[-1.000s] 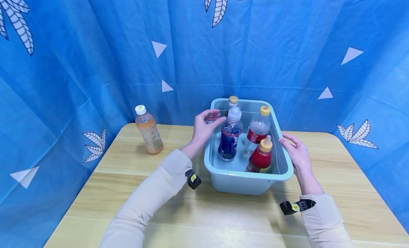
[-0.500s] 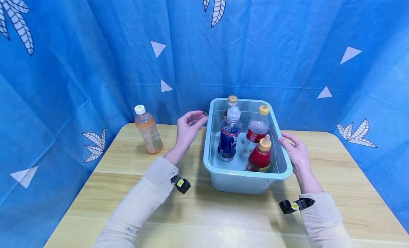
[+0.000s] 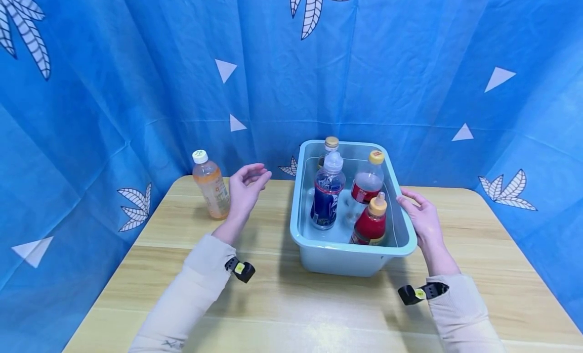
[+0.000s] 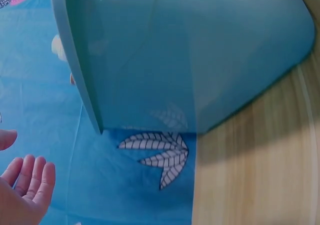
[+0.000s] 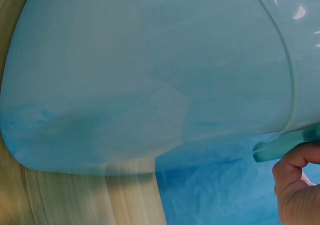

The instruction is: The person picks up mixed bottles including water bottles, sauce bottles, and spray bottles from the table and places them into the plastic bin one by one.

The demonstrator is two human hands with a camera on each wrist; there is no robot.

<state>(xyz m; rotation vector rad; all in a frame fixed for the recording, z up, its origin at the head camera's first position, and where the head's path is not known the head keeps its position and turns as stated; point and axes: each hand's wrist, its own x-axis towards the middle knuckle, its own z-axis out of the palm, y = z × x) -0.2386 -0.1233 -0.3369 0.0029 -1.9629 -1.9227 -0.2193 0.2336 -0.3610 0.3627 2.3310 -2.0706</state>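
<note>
My left hand [image 3: 245,192] hovers over the table just right of a bottle of orange drink [image 3: 211,188] with a white cap. Its fingers are loosely bent and hold nothing; the left wrist view shows the fingers [image 4: 37,180] apart from the tub. With my right hand [image 3: 422,216] I grip the right rim of a light blue plastic tub [image 3: 346,262]. Inside stand a blue-labelled bottle [image 3: 326,201], a clear bottle with a red label [image 3: 366,188], a red bottle with a yellow nozzle cap [image 3: 371,224], and a gold-capped bottle [image 3: 331,144], mostly hidden at the back.
The pale wooden table [image 3: 291,312] carries the tub right of centre and the orange bottle at the back left. A blue patterned curtain [image 3: 282,80] hangs close behind the table and along both sides.
My left hand has moved left, away from over the tub's left rim, toward the orange bottle. The right hand and the tub have stayed in place.
</note>
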